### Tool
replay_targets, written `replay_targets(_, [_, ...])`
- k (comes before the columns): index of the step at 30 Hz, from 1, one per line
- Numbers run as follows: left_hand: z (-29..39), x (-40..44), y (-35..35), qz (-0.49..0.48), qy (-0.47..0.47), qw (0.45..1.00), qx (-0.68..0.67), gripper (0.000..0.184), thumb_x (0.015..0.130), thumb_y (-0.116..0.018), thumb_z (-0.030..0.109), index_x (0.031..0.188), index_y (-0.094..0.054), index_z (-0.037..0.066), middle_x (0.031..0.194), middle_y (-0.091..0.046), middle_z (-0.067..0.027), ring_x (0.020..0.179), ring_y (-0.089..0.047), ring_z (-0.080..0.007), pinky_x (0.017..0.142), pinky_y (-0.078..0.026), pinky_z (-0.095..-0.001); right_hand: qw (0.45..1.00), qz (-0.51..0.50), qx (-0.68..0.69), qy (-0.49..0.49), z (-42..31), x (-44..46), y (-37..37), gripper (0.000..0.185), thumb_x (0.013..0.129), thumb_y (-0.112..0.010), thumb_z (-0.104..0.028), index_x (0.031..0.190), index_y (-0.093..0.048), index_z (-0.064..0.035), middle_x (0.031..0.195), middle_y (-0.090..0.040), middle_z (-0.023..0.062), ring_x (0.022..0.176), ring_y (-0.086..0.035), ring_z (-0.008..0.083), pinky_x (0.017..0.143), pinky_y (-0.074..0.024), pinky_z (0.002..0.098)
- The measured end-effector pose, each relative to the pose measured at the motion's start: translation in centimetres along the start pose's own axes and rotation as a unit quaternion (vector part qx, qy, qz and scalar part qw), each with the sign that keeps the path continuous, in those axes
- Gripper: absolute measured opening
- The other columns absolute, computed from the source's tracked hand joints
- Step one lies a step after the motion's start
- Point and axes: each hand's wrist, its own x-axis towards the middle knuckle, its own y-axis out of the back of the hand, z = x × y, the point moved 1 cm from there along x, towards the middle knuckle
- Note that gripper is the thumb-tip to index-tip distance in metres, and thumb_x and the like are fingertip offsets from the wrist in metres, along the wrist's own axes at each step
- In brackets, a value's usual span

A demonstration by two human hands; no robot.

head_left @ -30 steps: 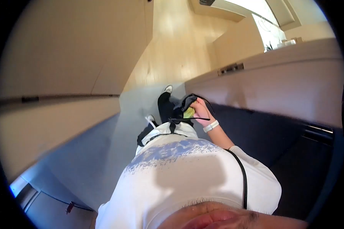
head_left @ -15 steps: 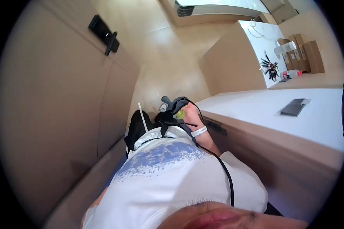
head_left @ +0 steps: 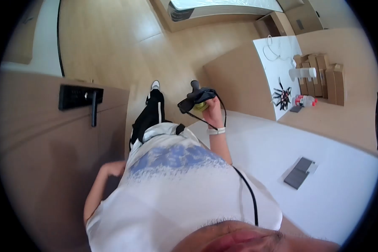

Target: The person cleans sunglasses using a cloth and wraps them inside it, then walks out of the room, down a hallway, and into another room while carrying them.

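My right hand (head_left: 213, 110), with a white band on its wrist, is closed around a black strapped device (head_left: 196, 100) in front of my waist. A yellow-green part (head_left: 200, 106) of it shows beside my fingers, and a black cord loops down to the wrist. My left hand (head_left: 114, 168) is low at my left side, near the brown door and the edge of my shirt; it is blurred and its fingertips are hidden.
At the left is a brown door (head_left: 38, 138) with a black lock and handle (head_left: 92, 105). A white countertop (head_left: 256, 147) at the right bears a grey flat item (head_left: 299, 172). Beyond it are cardboard boxes (head_left: 335, 84), a red-labelled bottle (head_left: 303, 101), black pens (head_left: 282, 95) and a white cable (head_left: 272, 51).
The view has moved forward past the door, showing more countertop and floor. My right hand has risen with the black device still in it. My left hand has come into view.
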Motion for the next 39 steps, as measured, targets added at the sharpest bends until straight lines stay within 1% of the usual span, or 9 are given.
replay_targets(1, [1.3,0.4,3.9,0.053,-0.067,0.996,0.004,0.045,0.078,-0.078,0.028,0.106,-0.068,-0.005,0.107,-0.072,-0.0205,0.100,-0.068,-0.0248,0.082,-0.051,-0.0375,1.000,-0.009,0.025,-0.007,-1.1,2.4,-1.4,0.023,0.083,-0.055,0.009,0.102,-0.060,-0.0019,0.101,-0.064,0.0041,0.097,-0.060,0.0168,0.091,-0.0461,0.0310])
replay_targets(4, [11.1,0.7,15.1,0.225,0.019,0.914,0.337,0.014,0.071,-0.068,0.012,0.080,-0.073,0.002,0.080,-0.066,-0.0247,0.078,-0.065,-0.0428,0.071,-0.052,-0.0501,0.999,0.011,-0.034,0.012,-4.9,9.0,-6.7,0.034,0.080,-0.053,0.011,0.111,-0.059,-0.0006,0.111,-0.065,0.0061,0.106,-0.061,0.0180,0.099,-0.0457,0.0325])
replay_targets(8, [28.4,3.8,27.2,0.555,-0.107,0.814,0.132,0.026,0.099,-0.057,0.025,0.104,-0.069,0.002,0.093,-0.069,-0.0230,0.089,-0.068,-0.0364,0.080,-0.053,-0.0425,0.996,0.042,-0.077,0.001,-7.9,16.2,-13.1,0.036,0.078,-0.055,0.013,0.111,-0.062,-0.0002,0.108,-0.067,0.0051,0.100,-0.063,0.0149,0.093,-0.0487,0.0299])
replay_targets(11, [32.9,10.9,35.0,0.387,-0.359,0.836,-0.153,0.047,0.107,-0.044,0.038,0.108,-0.068,-0.003,0.104,-0.072,-0.0106,0.103,-0.067,-0.0193,0.094,-0.050,-0.0354,0.944,-0.057,-0.316,0.079,-10.3,21.2,-18.0,0.025,0.077,-0.062,0.010,0.100,-0.068,0.0003,0.093,-0.069,0.0002,0.088,-0.062,0.0100,0.082,-0.0499,0.0260])
replay_targets(14, [35.0,15.2,40.3,0.160,-0.286,0.889,-0.319,0.063,0.106,-0.039,0.053,0.107,-0.068,-0.003,0.102,-0.070,-0.0124,0.105,-0.066,-0.0203,0.095,-0.050,-0.0332,0.943,-0.077,-0.315,0.075,-12.1,25.4,-21.0,0.017,0.079,-0.067,0.005,0.095,-0.069,0.0011,0.088,-0.069,-0.0015,0.081,-0.061,0.0080,0.074,-0.0499,0.0241])
replay_targets(21, [42.7,15.3,49.4,0.184,-0.228,0.877,-0.381,0.054,0.108,-0.036,0.047,0.090,-0.058,0.001,0.090,-0.069,-0.0149,0.075,-0.069,-0.0262,0.073,-0.058,-0.0355,0.965,-0.104,-0.241,0.025,-13.9,39.1,-25.6,0.016,0.081,-0.063,0.007,0.096,-0.066,0.0029,0.079,-0.068,0.0041,0.067,-0.064,0.0120,0.061,-0.0531,0.0270])
replay_targets(26, [45.7,18.1,60.7,0.219,-0.288,0.859,-0.363,0.050,0.108,-0.037,0.043,0.087,-0.058,0.003,0.088,-0.068,-0.0127,0.082,-0.069,-0.0232,0.076,-0.058,-0.0339,0.965,-0.141,-0.217,0.043,-15.0,53.3,-27.3,0.018,0.080,-0.066,0.008,0.096,-0.068,0.0015,0.087,-0.070,0.0032,0.077,-0.065,0.0104,0.068,-0.0523,0.0244])
replay_targets(29, [50.5,17.8,66.8,0.320,-0.266,0.828,-0.375,0.047,0.108,-0.040,0.041,0.083,-0.054,0.004,0.084,-0.065,-0.0105,0.079,-0.066,-0.0217,0.074,-0.055,-0.0343,0.972,-0.171,-0.161,-0.015,-18.8,59.3,-31.6,0.016,0.081,-0.065,0.007,0.095,-0.067,0.0009,0.080,-0.068,0.0025,0.065,-0.062,0.0083,0.052,-0.0468,0.0236])
replay_targets(39, [58.4,17.5,76.1,0.359,-0.301,0.817,-0.334,0.052,0.108,-0.041,0.043,0.079,-0.056,0.002,0.076,-0.061,-0.0071,0.069,-0.061,-0.0160,0.066,-0.050,-0.0294,0.921,-0.272,-0.272,0.061,-23.5,74.4,-32.7,0.018,0.084,-0.064,0.012,0.098,-0.070,0.0018,0.090,-0.072,0.0010,0.082,-0.063,0.0071,0.073,-0.0523,0.0242])
